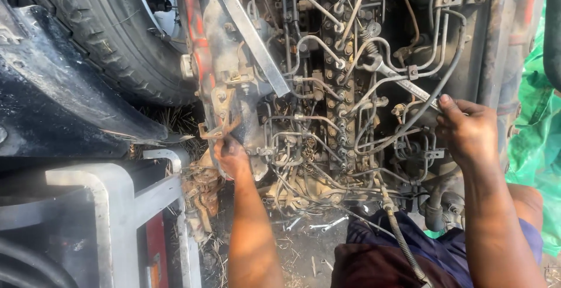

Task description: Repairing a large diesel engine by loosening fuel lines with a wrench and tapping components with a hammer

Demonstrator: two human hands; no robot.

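A grimy engine (327,89) with many thin bent metal fuel pipes fills the middle of the head view. My right hand (467,133) grips the handle of a long silver spanner (397,77); the spanner's head sits on a fitting among the pipes near the top centre. My left hand (232,156) is lower left, fingers curled around a rusty bracket (219,127) at the engine's side; I cannot tell how firmly it grips. A flat silver metal bar (251,31) runs diagonally across the engine's upper left.
A big black tyre (99,37) and a dark mudguard (58,95) are at upper left. A grey metal frame (117,200) stands at lower left. Several loose spanners (318,225) lie on the straw-strewn ground below. Green sheeting (534,113) hangs at right.
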